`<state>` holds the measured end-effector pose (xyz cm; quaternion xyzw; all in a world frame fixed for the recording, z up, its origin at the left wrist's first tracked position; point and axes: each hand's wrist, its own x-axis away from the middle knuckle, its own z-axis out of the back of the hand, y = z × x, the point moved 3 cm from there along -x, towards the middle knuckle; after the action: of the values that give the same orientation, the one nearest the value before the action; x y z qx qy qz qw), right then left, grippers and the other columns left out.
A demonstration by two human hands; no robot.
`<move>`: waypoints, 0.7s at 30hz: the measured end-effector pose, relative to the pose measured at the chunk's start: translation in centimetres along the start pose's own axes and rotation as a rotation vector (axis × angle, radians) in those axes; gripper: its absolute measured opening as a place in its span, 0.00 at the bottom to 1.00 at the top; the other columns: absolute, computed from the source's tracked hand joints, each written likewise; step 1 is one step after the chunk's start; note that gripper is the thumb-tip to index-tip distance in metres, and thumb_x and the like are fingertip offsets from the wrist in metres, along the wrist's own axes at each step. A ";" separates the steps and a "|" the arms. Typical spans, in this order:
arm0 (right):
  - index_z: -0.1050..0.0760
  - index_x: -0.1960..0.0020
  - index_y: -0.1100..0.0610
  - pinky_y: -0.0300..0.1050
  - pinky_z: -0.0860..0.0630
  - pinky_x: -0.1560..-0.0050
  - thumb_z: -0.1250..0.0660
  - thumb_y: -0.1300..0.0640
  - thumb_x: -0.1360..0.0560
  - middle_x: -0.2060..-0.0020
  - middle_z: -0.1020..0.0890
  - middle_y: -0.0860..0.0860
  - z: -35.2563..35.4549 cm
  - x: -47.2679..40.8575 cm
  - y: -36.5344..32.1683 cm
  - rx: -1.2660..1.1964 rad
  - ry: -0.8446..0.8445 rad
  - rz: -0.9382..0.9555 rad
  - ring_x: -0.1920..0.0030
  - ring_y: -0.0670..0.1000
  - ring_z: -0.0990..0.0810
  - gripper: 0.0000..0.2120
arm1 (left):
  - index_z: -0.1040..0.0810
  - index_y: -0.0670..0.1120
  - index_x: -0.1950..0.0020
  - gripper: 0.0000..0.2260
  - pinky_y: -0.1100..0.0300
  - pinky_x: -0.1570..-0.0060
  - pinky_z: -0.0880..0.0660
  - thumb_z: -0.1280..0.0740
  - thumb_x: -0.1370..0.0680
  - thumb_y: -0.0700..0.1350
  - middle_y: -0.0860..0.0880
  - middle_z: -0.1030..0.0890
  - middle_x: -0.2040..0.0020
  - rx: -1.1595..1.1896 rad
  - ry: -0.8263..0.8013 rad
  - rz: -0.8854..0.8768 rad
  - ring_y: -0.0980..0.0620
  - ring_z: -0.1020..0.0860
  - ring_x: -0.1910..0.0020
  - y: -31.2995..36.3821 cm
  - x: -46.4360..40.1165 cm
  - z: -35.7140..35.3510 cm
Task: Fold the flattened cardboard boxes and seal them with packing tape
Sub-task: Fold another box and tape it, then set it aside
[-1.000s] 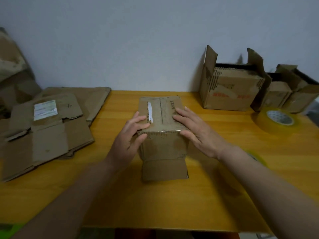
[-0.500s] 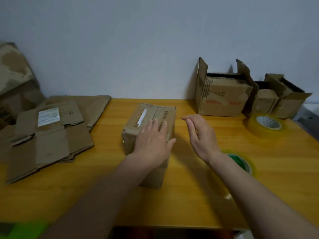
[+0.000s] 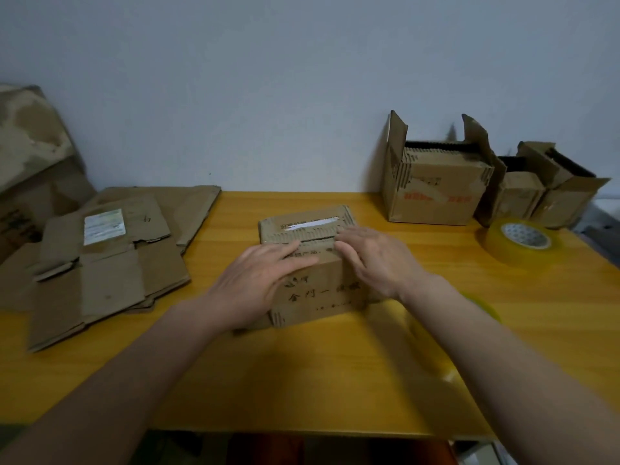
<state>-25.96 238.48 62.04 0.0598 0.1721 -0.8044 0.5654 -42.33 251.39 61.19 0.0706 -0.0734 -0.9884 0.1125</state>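
A small cardboard box point(image 3: 315, 263) is stood near the middle of the yellow wooden table point(image 3: 335, 370), its long side turned towards the camera. Dark handwritten characters are seen on that near face; they are blurred and cannot be read with certainty. A white strip point(image 3: 310, 224) and a line of small print are carried along the top, beside the seam between the flaps.

The left hand point(image 3: 255, 286) is laid over the box's near top edge with fingers straight and together, pressing the flap; nothing is gripped. The right hand point(image 3: 379, 260) is laid flat on the top at the right end, fingers likewise extended.

Half a second earlier the box was angled with a narrow end facing the camera and only the left hand was on it, the right hand being held in the air beside it; the box has since been turned broadside and both hands are now on it.

Flattened cardboard boxes point(image 3: 110, 256) are stacked at the table's left, the upper one bearing a white shipping label point(image 3: 104, 226) too blurred to read. An open box with red printing point(image 3: 436, 193) is placed against the wall at the right, with two smaller open boxes point(image 3: 550, 196) beside it. A roll of clear packing tape point(image 3: 520, 241) is lying flat in front of them.
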 end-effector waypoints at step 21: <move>0.25 0.34 0.57 0.29 0.43 0.39 0.32 0.61 0.25 0.39 0.23 0.50 0.1 3.1 1.5 -0.077 0.190 -0.022 0.38 0.50 0.31 0.19 | 0.43 0.60 0.24 0.22 0.55 0.23 0.54 0.43 0.17 0.50 0.60 0.44 0.23 -0.019 0.010 0.023 0.58 0.48 0.23 2.8 -2.9 -0.1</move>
<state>-25.69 235.24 60.97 0.1121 0.2562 -0.7942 0.5395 -38.90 249.39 61.88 0.0737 -0.0642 -0.9874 0.1247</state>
